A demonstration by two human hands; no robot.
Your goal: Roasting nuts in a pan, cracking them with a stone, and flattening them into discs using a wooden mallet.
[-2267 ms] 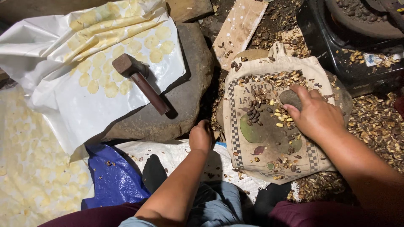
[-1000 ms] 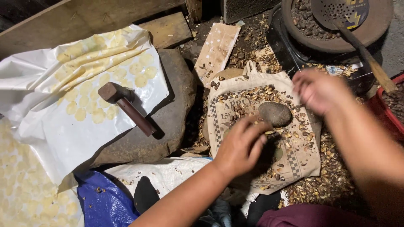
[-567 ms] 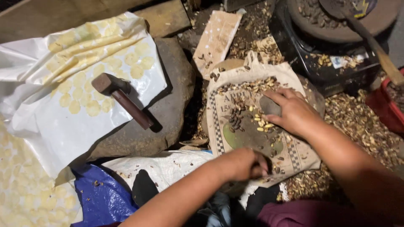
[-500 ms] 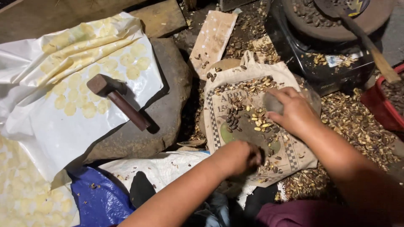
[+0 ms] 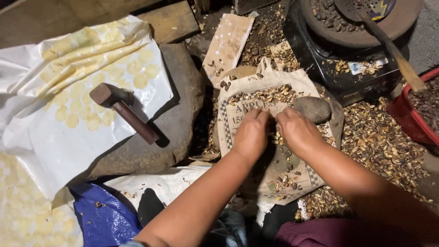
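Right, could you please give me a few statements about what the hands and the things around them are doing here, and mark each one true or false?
1. Both hands, left hand and right hand, are down on the printed sack among the nut pieces. True.
2. The right hand is gripping the rounded stone. False: the stone lies free on the sack, just beyond that hand.
3. The wooden mallet lies on the white plastic sheet over the big flat rock. True.
4. The left hand holds the mallet. False: the mallet lies untouched, well away from both hands.
5. A red tub sits at the right edge. True.
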